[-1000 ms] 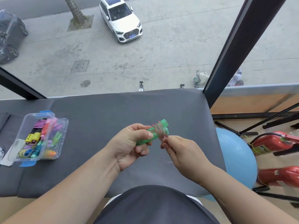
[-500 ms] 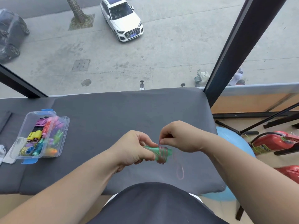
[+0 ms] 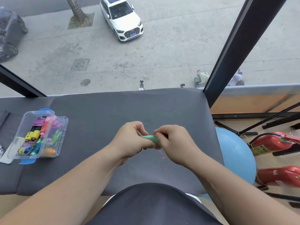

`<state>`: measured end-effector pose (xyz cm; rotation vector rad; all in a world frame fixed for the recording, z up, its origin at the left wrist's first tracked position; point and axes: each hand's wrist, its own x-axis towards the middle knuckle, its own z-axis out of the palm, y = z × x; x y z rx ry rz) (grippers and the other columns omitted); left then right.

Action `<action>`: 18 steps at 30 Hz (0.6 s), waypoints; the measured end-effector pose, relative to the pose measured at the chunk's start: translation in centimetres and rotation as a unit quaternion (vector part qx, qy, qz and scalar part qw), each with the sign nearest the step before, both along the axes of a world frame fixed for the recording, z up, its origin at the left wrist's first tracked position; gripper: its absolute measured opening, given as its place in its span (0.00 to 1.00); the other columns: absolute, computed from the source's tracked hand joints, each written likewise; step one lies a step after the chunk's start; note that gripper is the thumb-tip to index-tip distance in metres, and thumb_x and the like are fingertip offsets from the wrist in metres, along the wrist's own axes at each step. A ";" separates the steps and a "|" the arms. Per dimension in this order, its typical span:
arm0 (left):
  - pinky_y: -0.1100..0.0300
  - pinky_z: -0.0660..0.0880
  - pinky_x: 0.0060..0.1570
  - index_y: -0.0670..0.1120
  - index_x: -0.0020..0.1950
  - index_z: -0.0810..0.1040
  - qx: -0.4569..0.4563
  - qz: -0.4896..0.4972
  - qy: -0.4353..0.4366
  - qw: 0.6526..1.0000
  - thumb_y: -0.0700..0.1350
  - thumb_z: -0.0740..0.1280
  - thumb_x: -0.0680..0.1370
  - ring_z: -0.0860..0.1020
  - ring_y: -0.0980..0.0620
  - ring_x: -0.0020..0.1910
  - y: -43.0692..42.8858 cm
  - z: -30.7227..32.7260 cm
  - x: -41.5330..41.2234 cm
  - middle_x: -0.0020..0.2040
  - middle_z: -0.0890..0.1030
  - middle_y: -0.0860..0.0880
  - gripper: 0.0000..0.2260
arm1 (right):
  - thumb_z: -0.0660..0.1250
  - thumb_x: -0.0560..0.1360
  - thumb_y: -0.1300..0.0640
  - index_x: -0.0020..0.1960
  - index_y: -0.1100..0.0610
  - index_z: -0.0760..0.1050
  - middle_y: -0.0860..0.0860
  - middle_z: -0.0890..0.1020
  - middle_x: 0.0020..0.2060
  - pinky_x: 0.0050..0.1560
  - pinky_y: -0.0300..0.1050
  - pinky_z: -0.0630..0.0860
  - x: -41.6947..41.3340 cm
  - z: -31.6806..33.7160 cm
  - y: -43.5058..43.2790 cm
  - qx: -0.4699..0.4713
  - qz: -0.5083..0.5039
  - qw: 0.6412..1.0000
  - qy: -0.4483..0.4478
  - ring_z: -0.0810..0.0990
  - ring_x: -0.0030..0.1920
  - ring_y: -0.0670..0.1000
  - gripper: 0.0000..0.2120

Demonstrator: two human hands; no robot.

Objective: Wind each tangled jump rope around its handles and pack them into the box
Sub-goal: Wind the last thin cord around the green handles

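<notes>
- Above the middle of the grey padded counter (image 3: 113, 111), nearer its right edge, both hands met around the green jump rope handles (image 3: 150, 138).
- The left hand (image 3: 129, 140) was closed around the handles, gripping them from the left side.
- The right hand (image 3: 175, 142) pinched at their right end, where the thin pink rope (image 3: 162, 154) hung in a short loose tail below.
- Near the counter's left edge sat the clear plastic box (image 3: 63, 125), open, with several wound ropes in mixed colours packed inside.
- Beyond the right edge, a blue ball (image 3: 233, 156) rested on the floor.
</notes>
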<state>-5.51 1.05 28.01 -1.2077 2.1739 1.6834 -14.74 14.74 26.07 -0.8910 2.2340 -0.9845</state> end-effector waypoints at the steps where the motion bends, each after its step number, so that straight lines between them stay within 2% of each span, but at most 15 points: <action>1: 0.60 0.63 0.27 0.44 0.39 0.72 0.022 0.029 0.011 0.999 0.38 0.78 0.60 0.71 0.47 0.30 0.0 0.0 -0.2 0.33 0.81 0.41 0.16 | 0.61 0.80 0.58 0.50 0.54 0.84 0.46 0.84 0.39 0.45 0.49 0.79 0.1 -0.1 0.1 -0.027 -0.015 1.000 -0.002 0.80 0.43 0.47 0.12; 4: 0.61 0.61 0.25 0.45 0.40 0.70 0.106 0.106 0.039 0.988 0.29 0.76 0.67 0.73 0.45 0.32 0.1 0.0 -0.6 0.36 0.79 0.40 0.17 | 0.65 0.78 0.58 0.50 0.53 0.84 0.46 0.83 0.38 0.45 0.49 0.79 0.3 -0.7 0.6 -0.100 -0.037 0.992 0.070 0.81 0.42 0.47 0.09; 7: 0.63 0.61 0.24 0.47 0.38 0.70 0.201 0.144 0.067 0.967 0.28 0.72 0.71 0.76 0.49 0.30 0.7 0.2 -0.7 0.38 0.79 0.44 0.17 | 0.69 0.76 0.57 0.44 0.54 0.82 0.45 0.79 0.34 0.38 0.48 0.76 0.4 -0.8 1.3 -0.172 -0.058 0.970 0.161 0.77 0.37 0.46 0.04; 9: 0.64 0.61 0.23 0.47 0.37 0.70 0.247 0.156 0.083 0.953 0.28 0.71 0.72 0.75 0.51 0.28 1.0 0.3 -0.6 0.36 0.79 0.45 0.17 | 0.71 0.76 0.58 0.40 0.55 0.78 0.45 0.76 0.32 0.33 0.46 0.73 0.6 -1.0 1.8 -0.206 -0.074 0.957 0.192 0.74 0.34 0.47 0.06; 12: 0.64 0.60 0.23 0.48 0.38 0.69 0.288 0.192 0.098 0.933 0.30 0.70 0.74 0.68 0.54 0.21 1.2 0.2 -0.6 0.32 0.77 0.43 0.16 | 0.73 0.74 0.60 0.37 0.57 0.73 0.45 0.72 0.31 0.30 0.43 0.69 1.1 -1.7 2.4 -0.228 -0.084 0.945 0.220 0.69 0.31 0.46 0.10; 15: 0.64 0.61 0.23 0.47 0.37 0.69 0.305 0.220 0.111 0.920 0.31 0.70 0.74 0.66 0.54 0.19 1.1 0.2 -0.7 0.31 0.76 0.41 0.15 | 0.72 0.73 0.62 0.38 0.58 0.73 0.46 0.72 0.30 0.30 0.45 0.70 1.5 -2.6 3.0 -0.236 -0.081 0.947 0.203 0.68 0.31 0.47 0.09; 18: 0.64 0.63 0.24 0.47 0.37 0.71 0.323 0.243 0.151 0.902 0.33 0.72 0.68 0.67 0.54 0.20 0.8 0.6 -0.8 0.32 0.76 0.41 0.13 | 0.71 0.74 0.60 0.39 0.56 0.75 0.46 0.74 0.29 0.31 0.43 0.71 1.6 -3.3 3.7 -0.243 -0.100 0.959 0.105 0.71 0.30 0.48 0.08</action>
